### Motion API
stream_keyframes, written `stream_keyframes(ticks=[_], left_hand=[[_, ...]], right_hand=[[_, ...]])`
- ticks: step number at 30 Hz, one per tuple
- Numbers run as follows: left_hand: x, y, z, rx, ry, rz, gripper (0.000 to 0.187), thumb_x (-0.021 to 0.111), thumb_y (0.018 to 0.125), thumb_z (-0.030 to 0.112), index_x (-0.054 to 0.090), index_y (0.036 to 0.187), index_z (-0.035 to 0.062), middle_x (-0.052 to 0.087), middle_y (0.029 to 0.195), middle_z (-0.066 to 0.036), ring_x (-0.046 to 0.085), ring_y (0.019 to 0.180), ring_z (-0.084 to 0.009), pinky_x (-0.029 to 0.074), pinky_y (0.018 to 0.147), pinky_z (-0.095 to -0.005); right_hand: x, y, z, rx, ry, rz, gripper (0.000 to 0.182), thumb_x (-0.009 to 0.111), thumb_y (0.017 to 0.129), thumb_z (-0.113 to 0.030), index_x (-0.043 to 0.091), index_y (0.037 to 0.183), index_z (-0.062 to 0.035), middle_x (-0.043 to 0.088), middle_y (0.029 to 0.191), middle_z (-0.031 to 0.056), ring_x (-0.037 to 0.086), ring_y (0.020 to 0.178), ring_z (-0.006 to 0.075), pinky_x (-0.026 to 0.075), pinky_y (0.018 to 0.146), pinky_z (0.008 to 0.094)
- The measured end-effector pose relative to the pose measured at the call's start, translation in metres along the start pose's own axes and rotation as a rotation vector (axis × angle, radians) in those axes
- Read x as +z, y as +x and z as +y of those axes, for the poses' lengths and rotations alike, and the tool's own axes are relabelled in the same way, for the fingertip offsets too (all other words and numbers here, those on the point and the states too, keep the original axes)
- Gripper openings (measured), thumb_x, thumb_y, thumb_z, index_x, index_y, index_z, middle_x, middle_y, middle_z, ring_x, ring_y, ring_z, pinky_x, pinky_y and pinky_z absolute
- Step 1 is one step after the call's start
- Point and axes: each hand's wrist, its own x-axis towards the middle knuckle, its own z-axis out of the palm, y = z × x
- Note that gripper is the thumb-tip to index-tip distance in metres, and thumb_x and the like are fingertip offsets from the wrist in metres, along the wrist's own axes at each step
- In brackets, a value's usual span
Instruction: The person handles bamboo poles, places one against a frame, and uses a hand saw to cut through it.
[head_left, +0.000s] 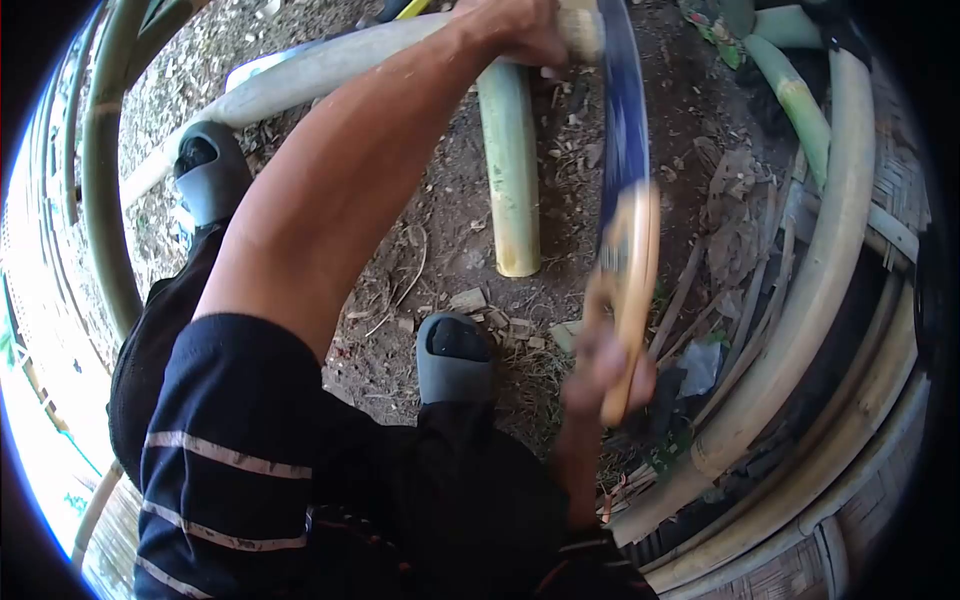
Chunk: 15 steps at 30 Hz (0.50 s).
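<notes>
My right hand, blurred by motion, is wrapped round the wooden handle of a handsaw. The saw's blue blade runs away from me to the top edge, right beside the end of a pale bamboo pole. That pole lies crosswise, sloping down to the left. Close to the blade, my left hand grips the pole from above; part of the hand is cut off at the frame's top. Under the pole, a shorter green bamboo piece points toward me.
My sandalled feet stand on dirt scattered with wood chips. Long bamboo poles curve along the right beside woven panels. An upright bamboo post stands at left. Something yellow lies behind the crosswise pole.
</notes>
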Motion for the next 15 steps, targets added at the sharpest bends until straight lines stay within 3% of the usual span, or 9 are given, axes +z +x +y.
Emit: stream_keyframes(ticks=[2,3,5,7,8,9,11,13,15], left_hand=[[-0.008,-0.008,0.01,0.003,0.009,-0.019,0.061,0.079,0.069,0.047,0.077,0.116,0.0082,0.076,0.113,-0.019,0.074,0.106,-0.033,0.06,0.088,-0.0442],[-0.015,-0.012,0.008,-0.021,0.024,-0.018,0.062,0.079,0.069,0.047,0.077,0.117,0.0087,0.076,0.114,-0.019,0.074,0.107,-0.0323,0.059,0.088,-0.0441],[-0.006,0.002,-0.004,0.004,0.041,-0.085,0.063,0.08,0.068,0.05,0.078,0.117,0.0102,0.076,0.113,-0.018,0.074,0.107,-0.0312,0.059,0.088,-0.044],[0.008,0.017,-0.011,0.052,0.046,-0.009,0.064,0.08,0.067,0.051,0.078,0.116,0.0106,0.076,0.113,-0.018,0.074,0.107,-0.0306,0.059,0.088,-0.0435],[0.013,0.018,-0.013,0.003,-0.011,0.03,0.064,0.081,0.065,0.05,0.078,0.114,0.0102,0.077,0.109,-0.017,0.075,0.103,-0.0306,0.06,0.084,-0.0431],[0.003,0.016,-0.011,-0.01,-0.015,0.035,0.064,0.081,0.065,0.05,0.078,0.114,0.0102,0.077,0.109,-0.017,0.075,0.103,-0.0306,0.06,0.084,-0.0431],[-0.017,0.002,0.001,0.018,0.039,-0.162,0.064,0.082,0.063,0.05,0.078,0.112,0.0086,0.077,0.105,-0.018,0.075,0.097,-0.0312,0.06,0.079,-0.0439],[-0.007,0.005,0.0,0.037,-0.006,-0.088,0.066,0.084,0.061,0.052,0.079,0.11,0.0076,0.078,0.1,-0.017,0.076,0.093,-0.032,0.06,0.076,-0.044],[-0.009,0.001,0.003,0.002,0.04,-0.081,0.069,0.084,0.061,0.055,0.078,0.11,0.0069,0.078,0.099,-0.018,0.076,0.093,-0.0325,0.06,0.077,-0.0442]], right_hand=[[0.048,0.074,0.028,-0.039,-0.024,-0.033,0.033,0.058,0.102,-0.017,0.059,0.073,-0.0027,0.052,0.053,0.0018,0.048,0.043,0.0158,0.035,0.042,0.0333],[0.065,0.105,0.01,0.14,0.083,-0.048,0.029,0.059,0.102,-0.015,0.061,0.076,-0.002,0.053,0.053,0.0026,0.053,0.044,0.0141,0.037,0.043,0.0323],[0.053,0.092,-0.001,0.139,-0.008,-0.105,0.03,0.056,0.103,-0.017,0.065,0.078,-0.0018,0.055,0.055,0.0032,0.058,0.047,0.0139,0.041,0.045,0.0303],[0.011,0.006,0.013,0.084,-0.002,0.005,0.033,0.052,0.104,-0.019,0.066,0.081,-0.0005,0.058,0.056,0.0055,0.063,0.051,0.0157,0.046,0.048,0.03],[-0.008,-0.001,-0.005,-0.112,-0.043,-0.068,0.034,0.049,0.104,-0.018,0.063,0.08,0.0009,0.056,0.056,0.0056,0.06,0.05,0.0173,0.049,0.05,0.0303],[0.0,-0.004,-0.001,-0.118,-0.038,-0.08,0.034,0.049,0.104,-0.018,0.063,0.08,0.0009,0.056,0.056,0.0056,0.06,0.05,0.0173,0.049,0.05,0.0303],[0.009,-0.026,-0.001,-0.184,0.139,0.295,0.035,0.052,0.104,-0.017,0.061,0.076,0.0,0.054,0.056,0.0054,0.055,0.048,0.0179,0.048,0.049,0.0317],[0.021,0.012,0.029,-0.095,-0.047,0.159,0.025,0.053,0.104,-0.016,0.062,0.09,0.002,0.055,0.06,0.0057,0.051,0.046,0.0178,0.046,0.047,0.0325],[0.057,0.102,0.016,0.11,-0.033,-0.174,0.019,0.056,0.103,-0.013,0.061,0.095,0.003,0.058,0.064,0.0072,0.053,0.048,0.0173,0.043,0.045,0.0334]])
